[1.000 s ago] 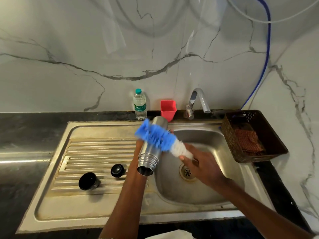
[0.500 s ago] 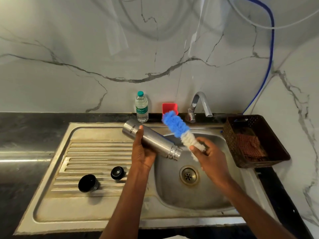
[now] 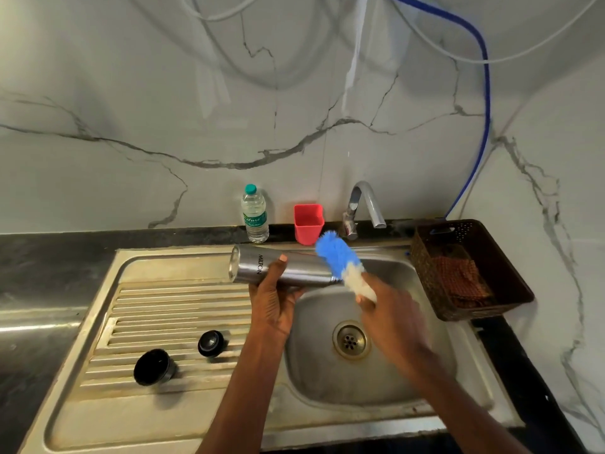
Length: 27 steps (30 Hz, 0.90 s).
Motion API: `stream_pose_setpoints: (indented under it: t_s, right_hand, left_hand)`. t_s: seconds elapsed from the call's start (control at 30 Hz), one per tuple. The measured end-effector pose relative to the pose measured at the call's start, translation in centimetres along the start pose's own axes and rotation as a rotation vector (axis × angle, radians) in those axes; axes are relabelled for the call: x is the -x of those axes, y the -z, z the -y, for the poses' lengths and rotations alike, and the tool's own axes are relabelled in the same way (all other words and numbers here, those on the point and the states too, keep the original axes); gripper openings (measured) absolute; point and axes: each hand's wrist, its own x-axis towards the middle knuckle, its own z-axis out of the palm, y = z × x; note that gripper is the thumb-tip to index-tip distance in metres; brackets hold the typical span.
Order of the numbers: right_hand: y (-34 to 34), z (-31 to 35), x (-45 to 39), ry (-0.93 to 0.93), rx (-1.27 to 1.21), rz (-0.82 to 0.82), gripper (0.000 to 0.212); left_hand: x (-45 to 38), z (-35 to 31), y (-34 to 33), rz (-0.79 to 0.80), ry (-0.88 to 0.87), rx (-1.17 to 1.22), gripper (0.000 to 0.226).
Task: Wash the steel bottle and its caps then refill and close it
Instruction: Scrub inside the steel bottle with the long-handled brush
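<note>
The left hand [image 3: 273,308] grips the steel bottle [image 3: 283,265] from below, fingers curled round its body with one fingertip showing on top, and holds it lying almost level above the back edge of the sink basin [image 3: 327,381]. The base of the bottle points away to the left of this hand and its neck points to the right, toward the other hand. The right hand [image 3: 391,317] is closed round the handle of a bottle brush [image 3: 343,262]; its picture is somewhat blurred. The blue and white bristle head rises up and to the left from this hand and lies at the neck end of the bottle, touching or just in front of it; I cannot tell which. Below and to the left of the left hand, on the ribbed drainboard [image 3: 157,309], lie two black caps: the small inner cap [image 3: 211,343] nearer to the forearm, and the larger outer cap [image 3: 153,367] farther left. Behind the hands, at the wall, stand a plastic water bottle [image 3: 254,213], a red cup [image 3: 307,223] and the tap [image 3: 360,208]. To the right of the right hand is a brown basket [image 3: 510,290] with a cloth [image 3: 460,280] in it.
</note>
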Motion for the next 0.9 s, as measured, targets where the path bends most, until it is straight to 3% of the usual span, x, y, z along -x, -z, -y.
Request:
stream_pose_setpoints:
  t_s: [0.1,0.27,0.37,0.47,0.63,0.7,0.8,0.9]
  right_hand:
    - [1.0,1.2,-1.4,0.014,0.007,-0.012,0.052]
    - [0.9,1.6,2.6,0.140,0.228,0.039,0.053]
    - [0.9,1.5,-0.8,0.136,0.221,-0.008,0.050]
    - [2.7,0.7,-5.2,0.149,0.136,0.118,0.049]
    - [8.2,-1.8,-6.6,0.273,0.048,0.296,0.046]
    - [8.3,-2.0,-6.8,0.303,0.120,0.332,0.046]
    - [7.0,-1.6,-8.2,0.324,0.209,0.378,0.045]
    - [6.8,-1.8,-9.2,0.265,0.139,0.460,0.044]
  left_hand:
    - [-0.3,-0.4,-0.4,-0.044,-0.039,0.041,0.076]
    - [-1.4,-1.8,0.4,-0.131,-0.065,0.094,0.083]
    - [-0.5,-1.2,0.8,-0.021,-0.025,0.034,0.093]
    - [-0.1,-2.1,0.9,0.081,0.005,-0.006,0.114]
    - [-1.2,-4.2,2.6,0.147,0.047,0.078,0.106]
    - [-0.8,-3.8,2.0,0.192,0.053,0.041,0.105]
    - [0.1,-2.7,0.5,0.234,0.095,-0.015,0.083]
    - [0.0,-2.6,0.1,0.231,0.128,0.002,0.078]
